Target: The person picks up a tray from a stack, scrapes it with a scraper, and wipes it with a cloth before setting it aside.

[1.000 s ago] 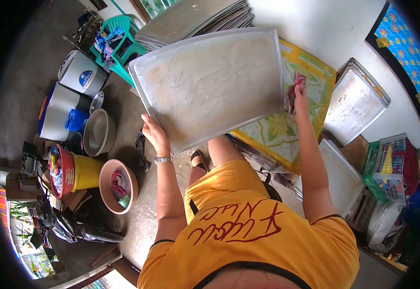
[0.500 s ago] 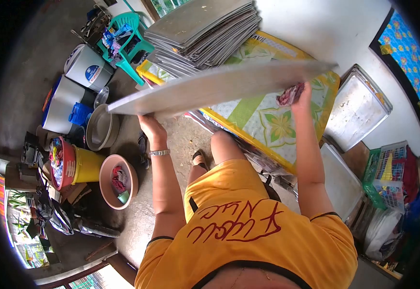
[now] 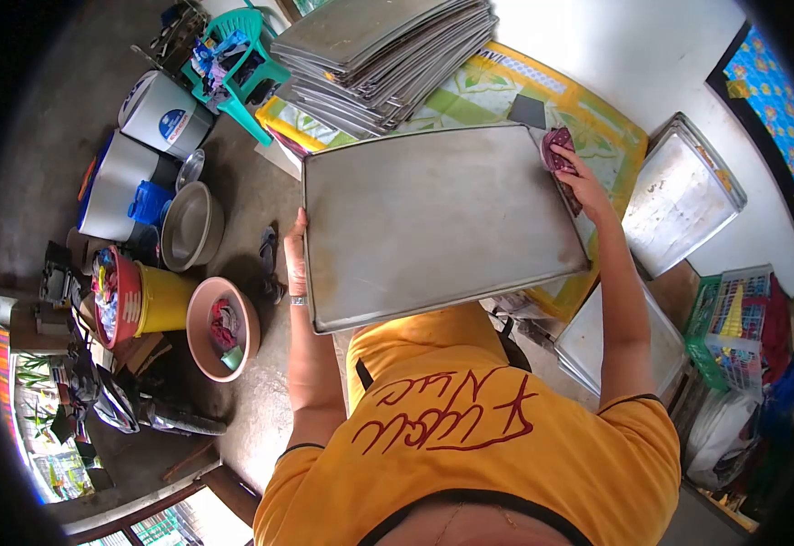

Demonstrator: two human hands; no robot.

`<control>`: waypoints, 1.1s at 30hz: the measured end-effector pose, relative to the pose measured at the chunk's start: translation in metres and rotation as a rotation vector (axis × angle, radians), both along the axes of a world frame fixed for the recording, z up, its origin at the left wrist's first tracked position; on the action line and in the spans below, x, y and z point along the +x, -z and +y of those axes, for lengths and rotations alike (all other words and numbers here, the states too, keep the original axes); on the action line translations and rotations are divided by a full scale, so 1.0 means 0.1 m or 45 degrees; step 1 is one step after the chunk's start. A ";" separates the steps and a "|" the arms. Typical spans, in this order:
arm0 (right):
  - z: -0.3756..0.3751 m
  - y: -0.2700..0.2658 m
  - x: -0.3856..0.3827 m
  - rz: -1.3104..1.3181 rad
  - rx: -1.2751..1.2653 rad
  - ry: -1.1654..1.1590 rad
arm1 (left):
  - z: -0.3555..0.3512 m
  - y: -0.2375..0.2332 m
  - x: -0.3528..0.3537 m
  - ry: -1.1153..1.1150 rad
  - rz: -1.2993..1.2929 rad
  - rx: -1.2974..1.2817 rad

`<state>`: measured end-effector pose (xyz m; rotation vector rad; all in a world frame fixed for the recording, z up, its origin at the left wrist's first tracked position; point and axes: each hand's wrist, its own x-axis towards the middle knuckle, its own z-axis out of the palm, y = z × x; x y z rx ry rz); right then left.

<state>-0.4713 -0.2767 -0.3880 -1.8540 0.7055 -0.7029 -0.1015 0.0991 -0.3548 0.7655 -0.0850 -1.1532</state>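
Observation:
A shallow metal baking tray [image 3: 442, 227] faces me, held up in front of my body with its rim all around. My left hand [image 3: 296, 259] is closed on the tray's left edge; part of its fingers is hidden behind the metal. In my right hand [image 3: 588, 189] is a bunched dark red patterned cloth [image 3: 560, 150], at the tray's upper right corner. Behind, a tall stack of similar metal trays [image 3: 388, 55] stands on a table with a green, white and yellow cover [image 3: 597, 118].
More trays [image 3: 679, 205] lean against the wall at right, with others [image 3: 629, 337] lower down. A plastic crate [image 3: 733, 332] stands at the far right. On the left floor are a pink basin [image 3: 199, 350] with cloths, a grey basin [image 3: 218, 227], a yellow bucket [image 3: 165, 300] and a green chair [image 3: 256, 68].
The tray has turned from nearly edge-on to face me and come lower, closer to my body. My right hand with the cloth has shifted slightly at its right edge.

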 end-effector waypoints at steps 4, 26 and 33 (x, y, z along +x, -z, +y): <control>0.31 -0.29 0.29 0.233 -0.319 0.141 | 0.01 0.08 0.03 0.028 -0.047 -0.077; 0.15 0.48 0.49 0.851 -0.764 0.804 | 0.02 0.06 -0.01 -0.195 -0.500 0.431; 2.65 -0.39 1.88 0.063 -0.889 -0.347 | 0.03 0.09 -0.26 -0.187 -0.232 0.084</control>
